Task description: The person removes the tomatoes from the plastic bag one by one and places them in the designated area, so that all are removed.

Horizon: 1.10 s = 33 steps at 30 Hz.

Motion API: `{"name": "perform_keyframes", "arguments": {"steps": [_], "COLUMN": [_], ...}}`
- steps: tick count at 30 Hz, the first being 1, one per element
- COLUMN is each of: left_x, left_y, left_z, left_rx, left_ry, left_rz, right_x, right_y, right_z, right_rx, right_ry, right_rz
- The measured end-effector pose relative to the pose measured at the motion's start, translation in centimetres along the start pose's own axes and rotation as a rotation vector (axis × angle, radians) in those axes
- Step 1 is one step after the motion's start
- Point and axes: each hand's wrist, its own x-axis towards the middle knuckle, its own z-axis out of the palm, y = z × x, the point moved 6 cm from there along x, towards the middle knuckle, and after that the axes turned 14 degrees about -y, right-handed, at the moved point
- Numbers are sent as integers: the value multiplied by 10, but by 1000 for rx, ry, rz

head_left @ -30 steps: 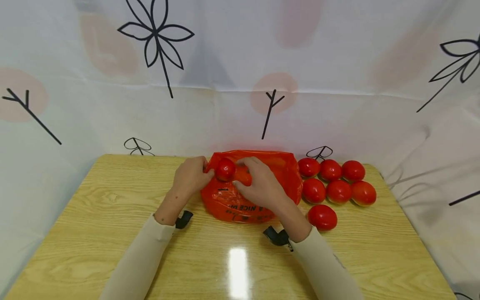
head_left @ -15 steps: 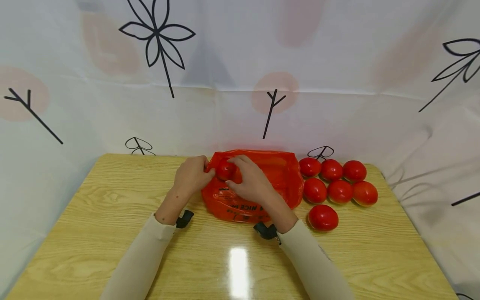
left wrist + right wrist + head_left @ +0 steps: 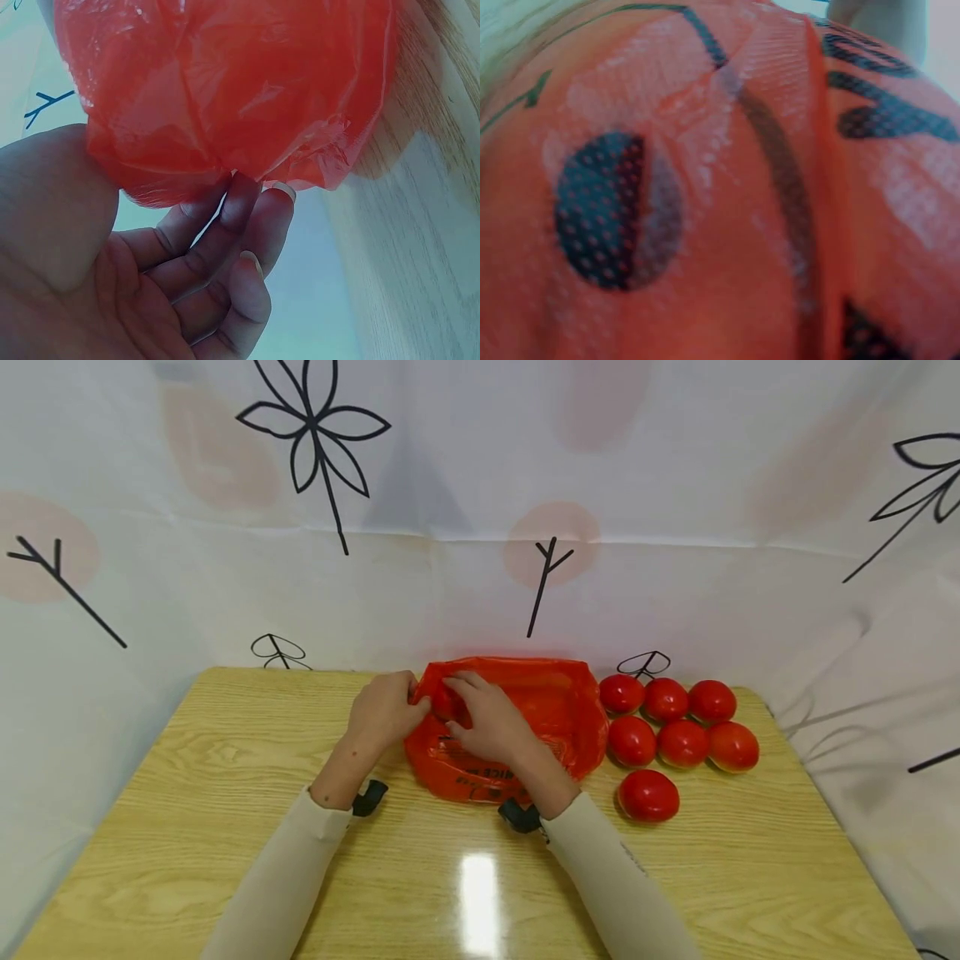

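Observation:
My left hand [image 3: 382, 714] grips the left edge of a red plastic bag [image 3: 551, 693] with dark printing. The left wrist view has its curled fingers [image 3: 191, 274] at the gathered rim of the bag [image 3: 232, 90]. Inside the bag's left end, my right hand [image 3: 491, 722] holds a tomato [image 3: 442, 703], which its fingers partly hide. Printed plastic of the bag [image 3: 727, 217] fills nearly all of the right wrist view, so the tomato cannot be seen there.
Several tomatoes [image 3: 682, 743] lie in two rows right of the bag, and a single tomato [image 3: 648, 796] lies nearer the front. All rest on a wooden table [image 3: 262, 760]. A patterned cloth [image 3: 450, 593] hangs behind it.
My right hand has moved left with the tomato, deeper into the bag's left end, and its fingers now cover more of the tomato. The left hand has stayed in place.

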Motion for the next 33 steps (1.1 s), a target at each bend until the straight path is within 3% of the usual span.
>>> {"name": "perform_keyframes", "arguments": {"steps": [11,16,22,33], "left_x": [0,1,1,2], "left_y": [0,0,-1,-2], "left_z": [1,1,1,1], "left_rx": [-1,-10,-9,-6], "left_ry": [-1,-8,-14,-8], "left_rz": [0,-5,-12,-15], "right_x": [6,5,8,10], "right_y": [-3,0,3,5], "right_z": [5,4,7,11], "right_rx": [-32,-5,-34,41], "right_ry": [22,63,48,42], "right_rz": [-39,-23,4,-5]}}
